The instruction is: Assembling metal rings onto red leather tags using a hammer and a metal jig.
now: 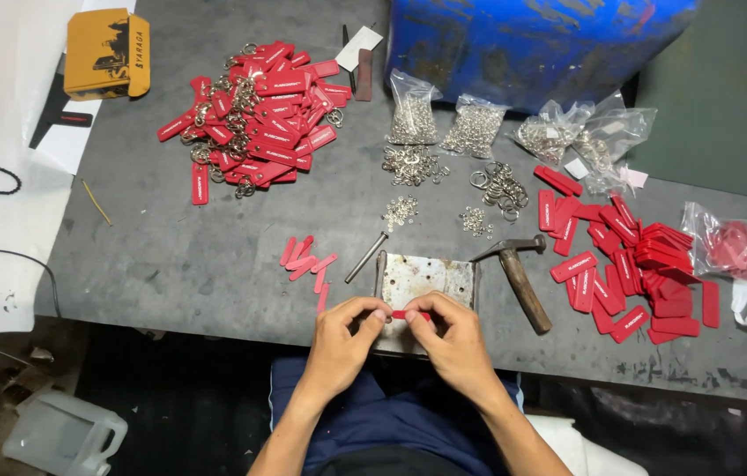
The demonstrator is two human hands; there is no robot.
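My left hand (344, 338) and my right hand (454, 339) meet at the near edge of the grey table (162, 256). Together they pinch a small red strip (409, 315) between thumbs and fingertips, over a worn metal plate (426, 276). A hammer (519, 273) lies just right of the plate. A metal punch rod (365, 257) lies to its left, beside a few loose red strips (307, 262).
A pile of finished red tags with rings (259, 115) sits far left. Flat red tags (629, 264) spread at right. Bags of metal rings (444, 123) and loose rings (497, 185) lie behind. A yellow box (109, 53), blue drum (532, 44), plastic jug (65, 432).
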